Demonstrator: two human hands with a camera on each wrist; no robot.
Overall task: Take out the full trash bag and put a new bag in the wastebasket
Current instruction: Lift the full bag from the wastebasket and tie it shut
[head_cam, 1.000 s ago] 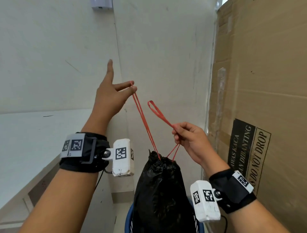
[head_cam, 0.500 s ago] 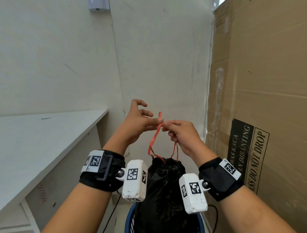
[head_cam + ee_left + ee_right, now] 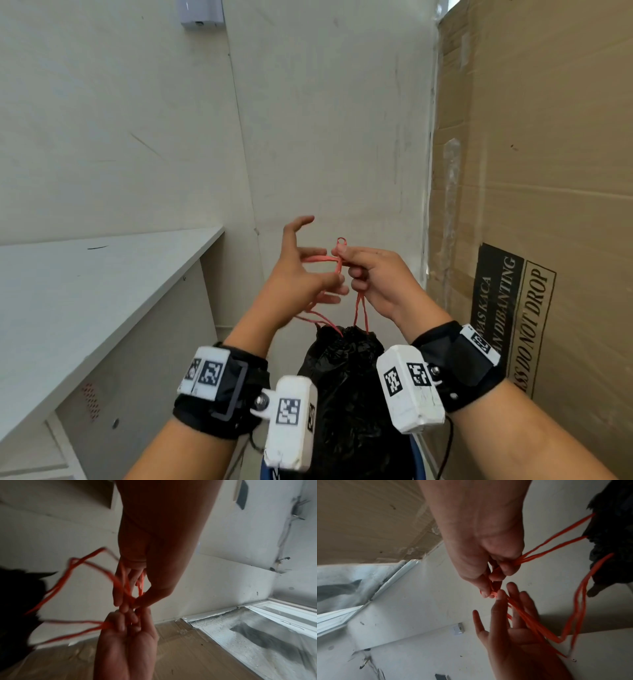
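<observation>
Two red drawstrings (image 3: 359,313) rise from the cinched black bag (image 3: 346,380) standing in the blue wastebasket (image 3: 418,455): right hand (image 3: 373,277) pinches one loop, left hand (image 3: 301,274) spreads fingers through the other; bag looks soft, full, best lifted by the cords.

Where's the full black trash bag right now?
In the head view the black trash bag sits low and centre in the blue wastebasket, between the white desk and the cardboard box, its red drawstrings running up to both hands.
</observation>
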